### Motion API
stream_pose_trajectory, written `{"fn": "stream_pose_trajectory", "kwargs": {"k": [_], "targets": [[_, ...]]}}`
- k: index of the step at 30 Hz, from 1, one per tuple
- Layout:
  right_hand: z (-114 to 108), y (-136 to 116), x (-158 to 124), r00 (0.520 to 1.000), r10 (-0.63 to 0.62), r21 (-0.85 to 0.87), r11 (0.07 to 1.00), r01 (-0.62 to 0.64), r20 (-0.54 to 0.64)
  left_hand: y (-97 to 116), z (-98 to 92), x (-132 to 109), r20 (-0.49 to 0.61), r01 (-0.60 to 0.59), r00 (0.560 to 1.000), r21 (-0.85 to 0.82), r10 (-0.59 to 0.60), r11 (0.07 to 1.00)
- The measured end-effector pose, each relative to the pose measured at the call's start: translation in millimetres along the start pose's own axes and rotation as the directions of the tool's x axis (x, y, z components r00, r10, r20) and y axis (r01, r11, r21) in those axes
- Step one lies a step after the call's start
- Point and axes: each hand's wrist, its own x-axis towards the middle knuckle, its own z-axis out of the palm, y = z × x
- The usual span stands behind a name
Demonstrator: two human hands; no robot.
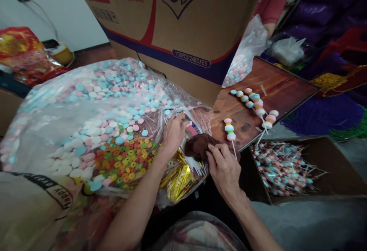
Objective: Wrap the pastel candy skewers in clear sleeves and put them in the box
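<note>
My right hand (225, 167) pinches the edge of a dark brown cloth (197, 146). To its left, my left hand (173, 136) reaches over the clear plastic with its fingers curled; whatever lies at the fingertips is too small to name. Just beside it is a small printed packet with pink and blue on it (192, 128). White sticks (196, 165) and a bundle of gold twist ties (180, 178) lie below the cloth. Ring-shaped coloured candies (123, 159) and pastel candy discs (86, 144) are heaped left of my forearm. One candy stick (229, 130) rests on the table right of the cloth.
A tall cardboard carton (172, 25) stands behind the candy. More finished candy sticks (258, 107) lie on the brown table (289, 86). An open box (338, 167) at the right holds many wrapped ones. Another person's red sleeve (272, 2) shows behind the carton.
</note>
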Motion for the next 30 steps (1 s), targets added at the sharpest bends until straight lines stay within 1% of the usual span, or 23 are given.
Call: {"fn": "stream_pose_trajectory", "kwargs": {"k": [2, 3, 5, 8, 11, 13, 14, 15, 16, 18, 19, 20, 21, 22, 23, 24, 25, 26, 27, 28, 30], "targets": [[1.0, -0.7, -0.5, 1.000, 0.003, 0.032, 0.999, -0.002, -0.019, -2.2, 4.6, 11.1, 0.005, 0.045, 0.999, 0.131, -0.047, 0.990], [1.2, -1.0, -0.4, 1.000, 0.002, 0.049, 0.999, -0.001, -0.027, -3.1, 7.1, 15.0, 0.008, 0.062, 0.998, 0.159, -0.064, 0.985], [0.6, -1.1, 0.0, 0.999, 0.006, 0.078, 0.997, -0.003, -0.033, -5.5, 10.9, 19.7, 0.013, 0.079, 0.997, 0.158, -0.082, 0.984], [-4.2, 0.5, 2.1, 0.999, 0.041, 0.164, 0.986, -0.041, 0.005, -9.7, 10.1, 19.7, -0.018, 0.078, 0.997, 0.048, -0.078, 0.996], [-13.3, 0.3, 10.5, 0.993, 0.112, 0.349, 0.930, -0.113, 0.023, -7.7, 3.0, 10.3, -0.085, 0.054, 0.994, -0.156, -0.068, 0.986], [-19.1, -3.8, 21.1, 0.984, 0.177, 0.471, 0.867, -0.162, 0.011, 1.0, -1.6, -1.1, -0.115, 0.031, 0.991, -0.275, -0.065, 0.961], [-21.0, -7.1, 27.5, 0.977, 0.214, 0.528, 0.828, -0.191, 0.019, 7.3, -3.1, -7.9, -0.120, 0.019, 0.991, -0.325, -0.061, 0.946], [-22.0, -11.0, 34.3, 0.966, 0.252, 0.585, 0.776, -0.233, 0.051, 14.4, -3.8, -15.0, -0.125, 0.002, 0.991, -0.371, -0.052, 0.929], [-22.1, -15.0, 41.2, 0.953, 0.282, 0.650, 0.705, -0.284, 0.110, 21.7, -3.7, -22.1, -0.114, -0.006, 0.992, -0.416, -0.046, 0.909], [-20.5, -21.9, 53.4, 0.910, 0.331, 0.784, 0.483, -0.390, 0.249, 35.0, -1.3, -35.3, -0.105, -0.009, 0.993, -0.526, -0.055, 0.850], [-19.4, -24.2, 58.1, 0.886, 0.356, 0.824, 0.372, -0.427, 0.298, 40.3, 0.5, -40.8, -0.117, 0.002, 0.989, -0.601, -0.090, 0.799], [-18.7, -25.6, 61.8, 0.864, 0.383, 0.848, 0.285, -0.446, 0.325, 44.4, 2.5, -45.3, -0.128, 0.026, 0.979, -0.689, -0.158, 0.724], [-18.4, -26.0, 64.3, 0.847, 0.409, 0.862, 0.225, -0.453, 0.339, 47.3, 4.3, -48.7, -0.109, 0.061, 0.966, -0.781, -0.233, 0.622], [-18.7, -25.6, 65.7, 0.836, 0.431, 0.871, 0.192, -0.453, 0.340, 49.3, 5.6, -50.9, -0.038, 0.118, 0.954, -0.864, -0.297, 0.490], [-19.4, -24.7, 66.2, 0.833, 0.440, 0.876, 0.179, -0.448, 0.336, 50.4, 6.4, -51.9, 0.073, 0.193, 0.939, -0.920, -0.336, 0.340], [-20.4, -23.5, 66.0, 0.836, 0.436, 0.879, 0.175, -0.443, 0.334, 51.0, 6.5, -51.8, 0.203, 0.280, 0.917, -0.941, -0.343, 0.191], [-21.5, -22.1, 65.4, 0.843, 0.421, 0.882, 0.175, -0.438, 0.335, 51.5, 6.1, -50.9, 0.324, 0.362, 0.887, -0.930, -0.328, 0.061], [-22.5, -20.8, 64.5, 0.852, 0.400, 0.883, 0.179, -0.433, 0.337, 52.1, 5.4, -49.3, 0.410, 0.420, 0.857, -0.907, -0.313, -0.039], [-23.3, -19.5, 63.5, 0.861, 0.381, 0.883, 0.189, -0.429, 0.336, 52.9, 4.5, -47.3, 0.453, 0.444, 0.834, -0.890, -0.313, -0.104], [-23.8, -18.3, 62.4, 0.869, 0.367, 0.882, 0.207, -0.424, 0.332, 54.2, 3.7, -45.2, 0.460, 0.439, 0.824, -0.887, -0.330, -0.140], [-23.8, -15.7, 60.6, 0.881, 0.358, 0.873, 0.261, -0.413, 0.310, 58.1, 2.8, -41.6, 0.427, 0.396, 0.825, -0.904, -0.370, -0.162]]}}
